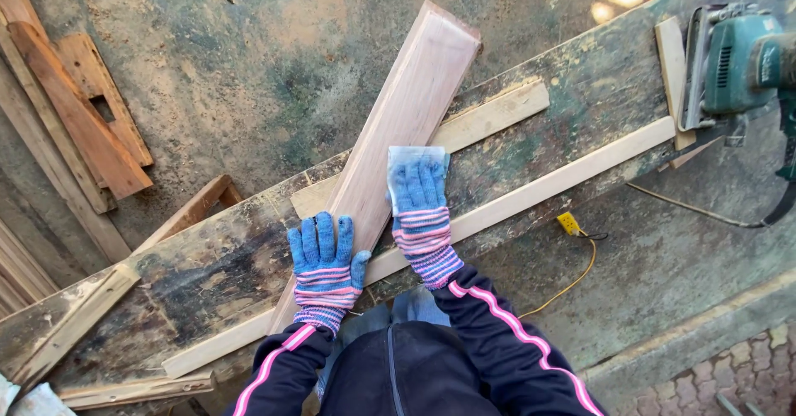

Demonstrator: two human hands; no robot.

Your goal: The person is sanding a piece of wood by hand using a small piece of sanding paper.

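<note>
Long reddish planed wooden board (398,126) on paint-stained bench (207,267): left hand (325,254) pressing flat, fingers open; right hand (419,194) flat, open, atop pale sandpaper sheet (398,157).

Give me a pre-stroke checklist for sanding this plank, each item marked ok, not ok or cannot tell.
1. Right hand flat on the sandpaper: ok.
2. Left hand pressing the plank down: ok.
3. Both hands gloved: ok.
4. Plank supported by the workbench: ok at the near end; the far end overhangs, not ok.
5. Plank clamped: cannot tell, no clamp seen.
6. Power saw away from the hands: ok.
</note>
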